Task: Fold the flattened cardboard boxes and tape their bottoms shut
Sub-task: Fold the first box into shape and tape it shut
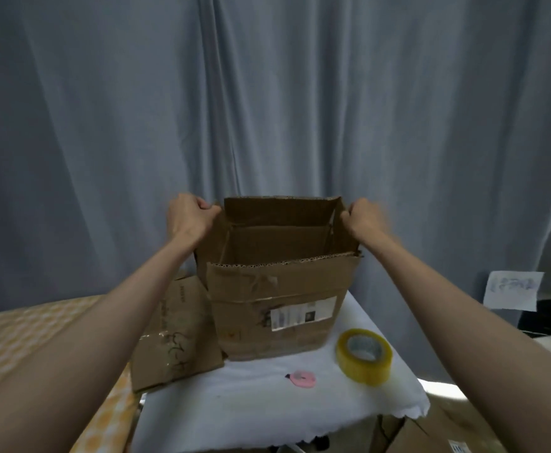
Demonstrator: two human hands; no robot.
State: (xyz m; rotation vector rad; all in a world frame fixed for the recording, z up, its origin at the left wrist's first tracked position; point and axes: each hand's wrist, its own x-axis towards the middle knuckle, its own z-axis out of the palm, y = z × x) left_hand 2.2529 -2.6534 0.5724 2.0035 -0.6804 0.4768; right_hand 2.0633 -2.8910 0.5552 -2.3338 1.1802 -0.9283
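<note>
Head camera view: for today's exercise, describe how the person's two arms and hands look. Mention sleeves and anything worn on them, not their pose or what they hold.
Both forearms are bare up to the frame edge, with no sleeve showing. The left hand and right hand wear no gloves, and no watch, bracelet or ring is visible. The right hand is slightly blurred, so fine detail there is unclear.

Room backdrop: curtained wall, covered table.
Grey-blue pleated curtain (267,93) spans the whole rear; white cloth (267,410) covers the table; yellow patterned bedding (22,338) at left; white paper sheet (512,291) at right. Light dim.
</note>
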